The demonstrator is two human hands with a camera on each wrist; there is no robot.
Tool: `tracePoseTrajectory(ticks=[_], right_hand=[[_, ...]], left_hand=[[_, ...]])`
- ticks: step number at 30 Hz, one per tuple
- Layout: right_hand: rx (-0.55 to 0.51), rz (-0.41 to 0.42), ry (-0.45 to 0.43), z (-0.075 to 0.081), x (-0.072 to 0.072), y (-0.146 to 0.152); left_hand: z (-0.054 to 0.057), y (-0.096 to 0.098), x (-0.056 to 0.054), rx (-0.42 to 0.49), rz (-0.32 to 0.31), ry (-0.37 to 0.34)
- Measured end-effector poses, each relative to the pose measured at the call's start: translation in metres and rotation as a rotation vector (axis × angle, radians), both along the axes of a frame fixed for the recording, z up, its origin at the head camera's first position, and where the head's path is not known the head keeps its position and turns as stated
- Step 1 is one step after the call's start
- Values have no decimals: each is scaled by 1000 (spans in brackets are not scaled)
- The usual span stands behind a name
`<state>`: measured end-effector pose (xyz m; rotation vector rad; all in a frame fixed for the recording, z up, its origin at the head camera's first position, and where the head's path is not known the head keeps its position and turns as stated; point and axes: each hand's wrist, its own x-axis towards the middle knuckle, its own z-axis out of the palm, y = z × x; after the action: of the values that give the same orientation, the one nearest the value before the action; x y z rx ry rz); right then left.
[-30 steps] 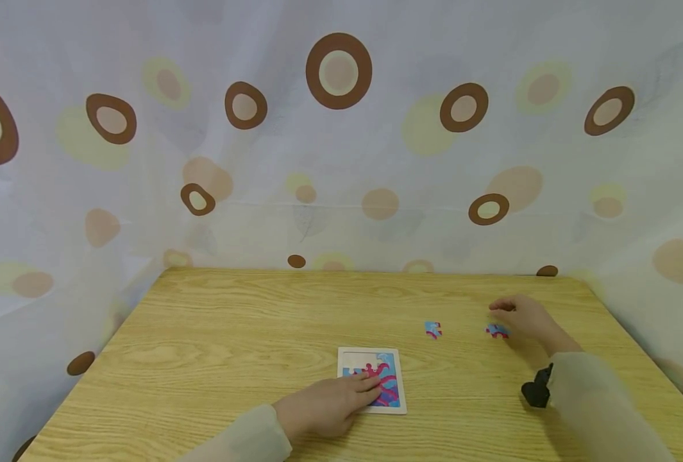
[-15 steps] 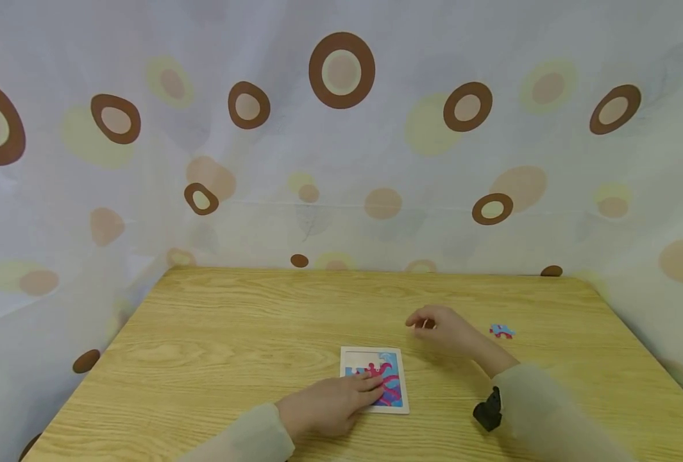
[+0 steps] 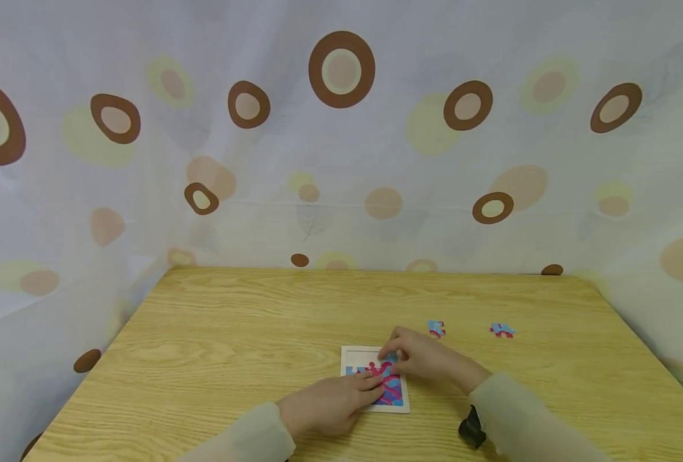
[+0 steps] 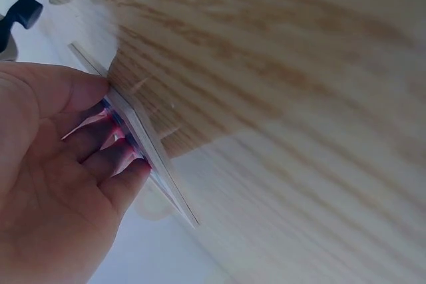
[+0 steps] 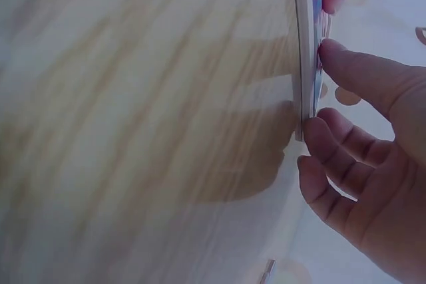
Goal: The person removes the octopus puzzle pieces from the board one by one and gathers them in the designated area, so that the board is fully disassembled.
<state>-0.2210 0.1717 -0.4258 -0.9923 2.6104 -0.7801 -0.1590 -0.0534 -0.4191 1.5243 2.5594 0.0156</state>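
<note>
Right now the left hand [image 3: 335, 405] rests on the puzzle [image 3: 356, 358], its fingers [image 3: 370, 388] nearly straight and close together across the near left part of the picture. In the left wrist view its thumb [image 4: 86, 91] touches the near edge of the frame while the fingers lie over the top. The puzzle sits flat on the wooden surface [image 3: 249, 321], near the middle of its front part. It has a white border and a blue, purple and pink picture inside; white backing shows at the far left of it.

The right hand [image 3: 419, 356] is at the far right corner of the puzzle. Its fingers are curved, with the forefinger and thumb a little apart over the corner; the right wrist view has the thumb on the picture and other fingers against the frame. Whether they pinch a piece I can't tell.

Two loose pieces in blue and pink lie on the surface beyond the right hand: the nearer piece [image 3: 436, 328] just past its knuckles, the farther piece [image 3: 500, 329] to the right, well apart from it. A black gadget [image 3: 471, 428] sits at the right wrist, by a pale sleeve [image 3: 522, 410]. Behind stands a white sheet [image 3: 341, 154] with brown, peach and yellow rings and spots.
</note>
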Motion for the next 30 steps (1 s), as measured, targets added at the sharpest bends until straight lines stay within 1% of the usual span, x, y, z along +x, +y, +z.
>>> tracePoseTrajectory(ticks=[3,5,11,13,19,21,23,25,28,30], right_hand=[[-1,19,35,-1,1,0],[-12,25,40,-2,1,0],[-86,8,-32,-5,1,1],[-102,-1,-52,-6,1,2],[-94,6,-46,-5,2,2],[-116,5,-53,-4,2,2],[-157,-17,-72,-4,2,2],[-211,-60,-107,-4,2,3],[-286,-134,-169,-5,2,5],[-314,-171,-205,-6,1,6]], left_hand=[[0,0,0,0,4,2],[-1,0,0,-1,5,3],[0,1,0,4,5,-24],[0,1,0,8,4,-23],[1,2,0,5,-1,5],[1,3,0,2,-4,20],[1,3,0,1,-7,31],[2,3,1,3,-8,36],[2,2,1,11,0,23],[3,2,2,16,4,14]])
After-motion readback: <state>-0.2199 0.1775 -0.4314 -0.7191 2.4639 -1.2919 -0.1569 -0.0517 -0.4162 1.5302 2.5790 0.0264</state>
